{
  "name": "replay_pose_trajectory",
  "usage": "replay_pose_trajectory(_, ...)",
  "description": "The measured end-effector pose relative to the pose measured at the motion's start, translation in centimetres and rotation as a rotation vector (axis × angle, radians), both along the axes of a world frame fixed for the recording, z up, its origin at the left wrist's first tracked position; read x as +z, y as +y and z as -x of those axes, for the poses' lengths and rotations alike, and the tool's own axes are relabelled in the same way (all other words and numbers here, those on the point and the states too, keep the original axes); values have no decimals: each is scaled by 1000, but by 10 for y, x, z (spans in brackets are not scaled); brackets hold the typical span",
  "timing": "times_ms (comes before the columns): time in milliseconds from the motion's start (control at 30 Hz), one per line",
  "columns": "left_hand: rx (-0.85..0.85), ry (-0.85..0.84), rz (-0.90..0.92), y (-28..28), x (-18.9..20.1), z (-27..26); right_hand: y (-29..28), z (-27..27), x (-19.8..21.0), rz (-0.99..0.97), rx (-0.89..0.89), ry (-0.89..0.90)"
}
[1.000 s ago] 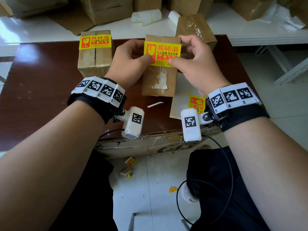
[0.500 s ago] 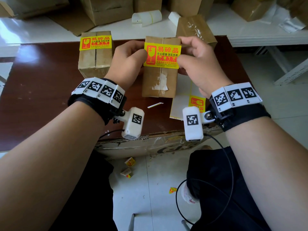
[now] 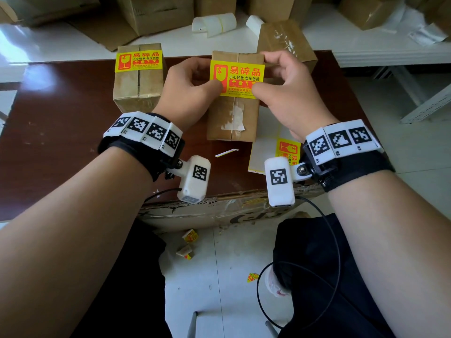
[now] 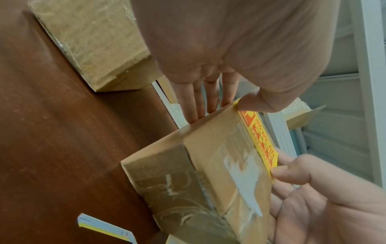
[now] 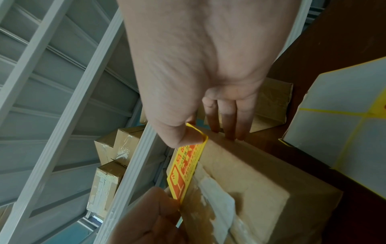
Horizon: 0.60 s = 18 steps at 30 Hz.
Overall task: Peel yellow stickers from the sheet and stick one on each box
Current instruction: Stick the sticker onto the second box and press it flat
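A taped brown box (image 3: 231, 118) lies mid-table with a yellow-and-red sticker (image 3: 238, 79) across its far end. My left hand (image 3: 211, 78) pinches the sticker's left end and my right hand (image 3: 264, 74) its right end, thumbs on the lower edge. In the right wrist view the sticker's end (image 5: 200, 133) curls round my thumb while the other fingers (image 5: 229, 125) reach straight down the box's side. The sticker sheet (image 3: 266, 145), with one sticker (image 3: 289, 151) showing on it, lies under my right wrist. The left box (image 3: 139, 93) carries its own sticker (image 3: 138, 61).
A third brown box (image 3: 285, 37) stands behind my right hand. A peeled paper strip (image 3: 227, 152) lies on the dark wooden table (image 3: 61, 132). More cartons and white label rolls (image 3: 214, 24) sit on the white shelf behind. Sticker scraps lie on the floor below.
My thumbs, out at the sticker's two ends half a second ago, have come back inward along its lower edge. Sticker and box have stayed in place.
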State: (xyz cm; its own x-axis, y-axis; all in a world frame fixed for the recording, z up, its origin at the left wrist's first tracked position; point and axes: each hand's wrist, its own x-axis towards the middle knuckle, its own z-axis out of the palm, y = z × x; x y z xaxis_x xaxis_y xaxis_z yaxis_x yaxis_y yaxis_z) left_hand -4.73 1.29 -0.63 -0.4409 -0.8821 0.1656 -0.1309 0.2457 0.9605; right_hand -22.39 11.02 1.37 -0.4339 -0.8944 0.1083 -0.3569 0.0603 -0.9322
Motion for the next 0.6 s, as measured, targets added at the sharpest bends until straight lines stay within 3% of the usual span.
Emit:
replay_pose_trajectory(267, 6, 9, -81, 0, 2, 0, -3, 3, -1, 13, 21, -93)
replay_pose_trajectory(600, 3, -13, -9, 2, 0, 0, -1, 2, -2, 6, 20, -5)
